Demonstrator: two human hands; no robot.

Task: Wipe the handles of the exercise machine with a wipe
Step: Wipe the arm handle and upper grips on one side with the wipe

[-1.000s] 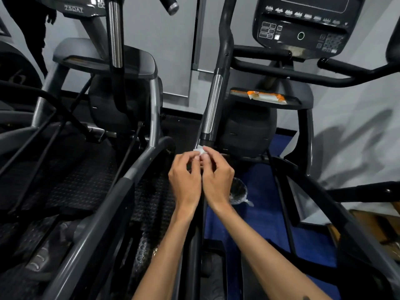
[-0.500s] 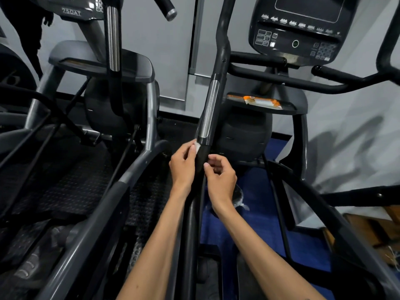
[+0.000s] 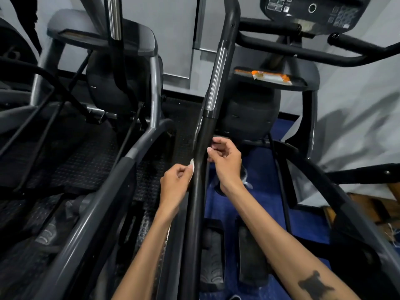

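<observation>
In the head view, a long black handle of the exercise machine ran up the middle of the picture, with a silver strip set into it higher up. The left hand sat against the left side of the handle, below the strip, its fingers curled and pinching a small white wipe against the bar; only an edge of the wipe showed between the fingertips and the handle. The right hand was on the other side of the handle, slightly higher, its fingers loosely curled toward the bar. Whether it touched the bar or held any part of the wipe could not be told.

To the right of the handle, beyond the hands, a shelf on the machine carried an orange and white packet. Above the shelf was the dark control panel. Below the hands, right of the handle, lay blue floor and two black pedals. Left of the handle stood a second machine on black rubber matting.
</observation>
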